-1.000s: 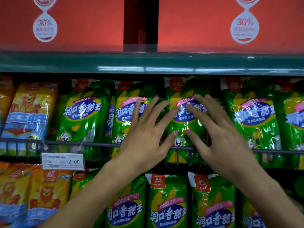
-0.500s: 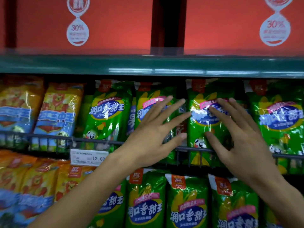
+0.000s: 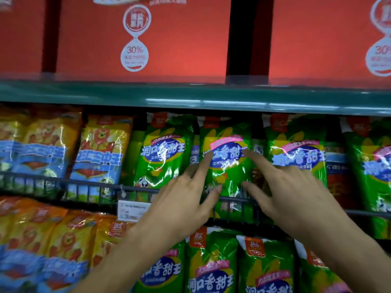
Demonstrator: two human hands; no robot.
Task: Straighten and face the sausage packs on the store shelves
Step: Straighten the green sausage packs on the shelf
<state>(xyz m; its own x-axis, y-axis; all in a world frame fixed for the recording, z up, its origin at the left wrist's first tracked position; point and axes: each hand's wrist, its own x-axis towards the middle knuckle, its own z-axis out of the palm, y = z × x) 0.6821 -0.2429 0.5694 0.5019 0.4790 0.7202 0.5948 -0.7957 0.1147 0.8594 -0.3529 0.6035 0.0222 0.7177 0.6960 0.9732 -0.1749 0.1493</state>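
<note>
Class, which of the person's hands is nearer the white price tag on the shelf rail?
Left. The left hand is just right of the price tag; the right hand is farther right.

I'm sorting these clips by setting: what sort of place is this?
Most likely a grocery store aisle. Rows of identical green sausage packs stand behind a wire rail, a price tag hangs on it, and red boxes marked 30% sit on the green shelf above.

Dim, motion-blurred view, glare on glossy wrappers (image 3: 156,157)
</note>
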